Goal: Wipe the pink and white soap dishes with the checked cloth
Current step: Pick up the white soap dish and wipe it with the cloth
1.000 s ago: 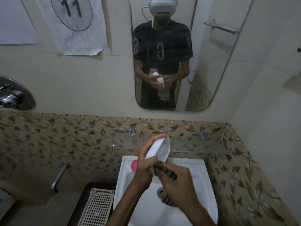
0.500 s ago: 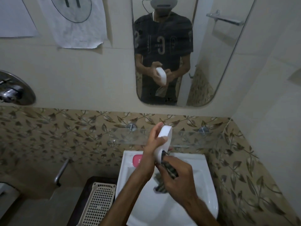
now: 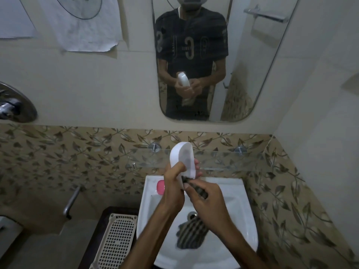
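My left hand (image 3: 173,188) grips the white soap dish (image 3: 182,159) and holds it upright on end above the white basin (image 3: 245,206). My right hand (image 3: 206,203) is closed on the dark checked cloth (image 3: 191,232), pressing its upper part against the dish's lower end. The rest of the cloth hangs down over the drain. The pink soap dish (image 3: 161,187) lies on the basin's back left corner, partly hidden by my left hand.
A glass shelf (image 3: 219,158) runs along the wall just behind the white dish. A perforated cream tray (image 3: 116,243) lies left of the basin. A metal handle (image 3: 71,202) and a wall tap (image 3: 13,107) are further left. The mirror (image 3: 250,61) shows a person's reflection.
The white dish has been turned from tilted to upright and raised a little. My right hand with the cloth has slid down toward the dish's lower end.
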